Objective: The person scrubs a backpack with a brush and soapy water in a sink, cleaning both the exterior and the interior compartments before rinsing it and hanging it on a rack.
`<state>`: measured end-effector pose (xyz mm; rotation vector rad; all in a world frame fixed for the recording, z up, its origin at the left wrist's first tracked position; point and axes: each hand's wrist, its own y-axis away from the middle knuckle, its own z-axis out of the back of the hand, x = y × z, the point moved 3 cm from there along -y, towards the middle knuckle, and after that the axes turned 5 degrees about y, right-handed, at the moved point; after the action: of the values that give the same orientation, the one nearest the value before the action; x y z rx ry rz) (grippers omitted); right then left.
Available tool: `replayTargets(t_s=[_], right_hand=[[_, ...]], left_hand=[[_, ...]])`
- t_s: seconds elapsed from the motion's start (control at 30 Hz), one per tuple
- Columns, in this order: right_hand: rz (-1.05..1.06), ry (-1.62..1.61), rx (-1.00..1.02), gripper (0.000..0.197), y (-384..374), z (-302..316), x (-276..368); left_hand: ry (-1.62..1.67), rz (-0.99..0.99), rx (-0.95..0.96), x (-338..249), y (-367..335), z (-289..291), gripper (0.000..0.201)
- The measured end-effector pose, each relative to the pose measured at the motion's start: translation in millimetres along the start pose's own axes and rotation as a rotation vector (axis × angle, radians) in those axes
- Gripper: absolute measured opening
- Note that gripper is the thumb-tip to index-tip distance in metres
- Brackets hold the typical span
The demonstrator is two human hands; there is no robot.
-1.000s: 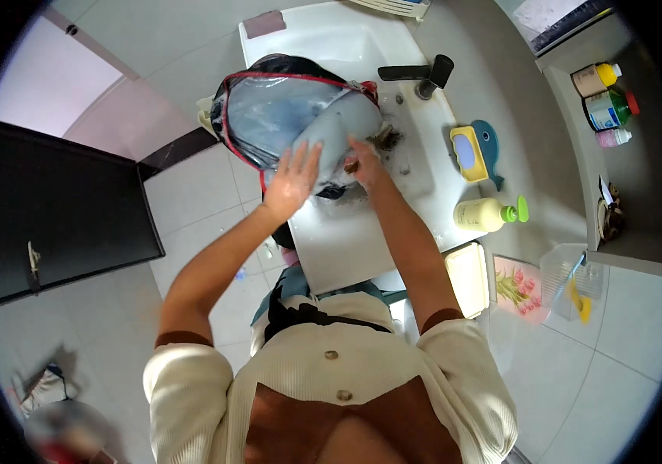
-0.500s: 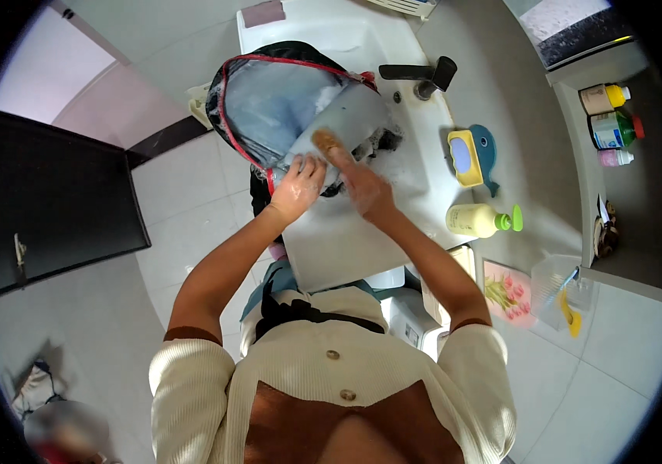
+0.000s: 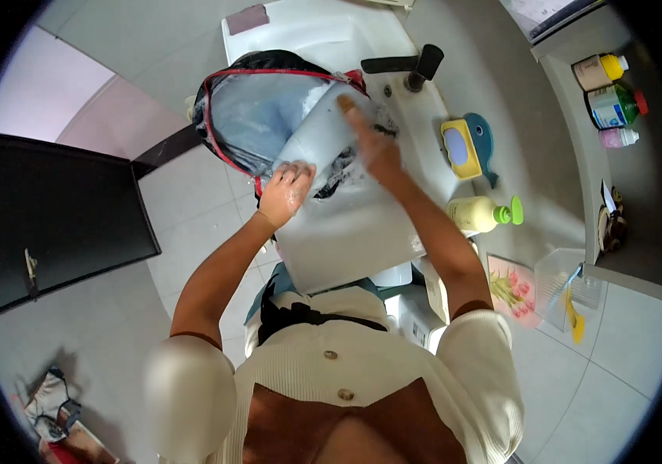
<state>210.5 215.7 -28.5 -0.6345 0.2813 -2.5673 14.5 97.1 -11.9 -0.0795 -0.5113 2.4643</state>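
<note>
Bag (image 3: 250, 108) held at near edge by curled left hand (image 3: 288, 193); brush (image 3: 346, 102) clasped in right hand (image 3: 380, 151); sink (image 3: 346, 243) exposed nearer.

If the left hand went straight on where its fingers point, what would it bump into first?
Most likely the bag's pale flap, right by the left hand; exact depth is hard to judge.

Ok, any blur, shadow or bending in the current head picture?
Head view: the right hand and brown brush are motion-blurred, the left hand clearer; the left sleeve is heavily smeared; the open shelf looks dim inside; lines between the pale tiles bend at lower right, and the corners go black.
</note>
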Motion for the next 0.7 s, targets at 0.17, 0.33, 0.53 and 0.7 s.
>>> replayTargets(t_s=[0.17, 0.33, 0.53, 0.7], right_hand=[[0.091, 0.033, 0.144, 0.062, 25, -1, 40], [0.075, -0.034, 0.069, 0.069, 25, -12, 38], [-0.031, -0.021, -0.011, 0.057, 16, -5, -16], [0.357, -0.012, 0.239, 0.075, 25, -4, 60]], left_hand=[[0.020, 0.027, -0.015, 0, 12, -1, 0.046], [0.018, 0.043, -0.009, 4, 9, -9, 0.045], [0.031, 0.021, -0.074, -4, -1, 0, 0.040], [0.034, 0.030, -0.024, -1, 16, -13, 0.042]])
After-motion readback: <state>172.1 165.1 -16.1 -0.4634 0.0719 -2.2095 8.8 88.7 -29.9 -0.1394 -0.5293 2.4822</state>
